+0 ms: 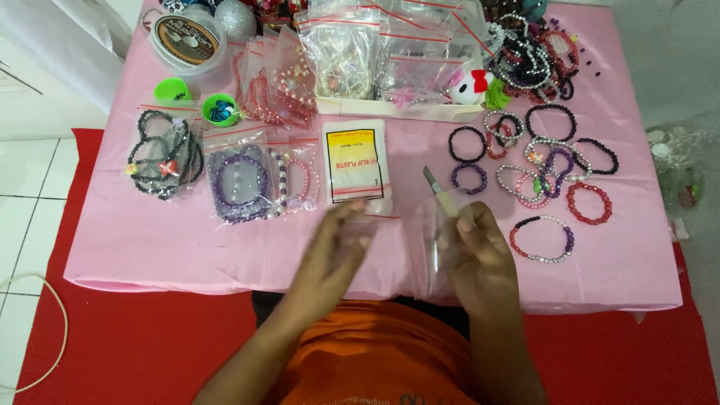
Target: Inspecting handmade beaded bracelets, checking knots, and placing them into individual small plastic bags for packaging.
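Your worktop [150, 247] is a low table under a pink cloth, standing on a red mat [120, 345] with white floor tiles at nine o'clock. Your right hand [480, 259] is closed around a clear plastic bag [429, 255] and a narrow flat stick [442, 196]; the stick's long axis runs from your fingers toward eleven o'clock, its tip raised over the cloth. The bag hangs from that hand near the front edge of the worktop, at about six o'clock. Your left hand [341, 244] is blurred, fingers loosely spread just beside the bag; I cannot tell whether it touches anything.

At twelve o'clock from your hands lies a white packet of small bags [356, 161]. To its left, at ten o'clock, are sealed bags of purple and black bracelets [236, 184] and two green cups [196, 101], with a round tub [186, 39] beyond. At two o'clock loose bead bracelets [541, 169] lie scattered, the nearest, a red and black one [541, 238], just beside your right hand. A tray of filled bags [390, 67] crosses the far edge
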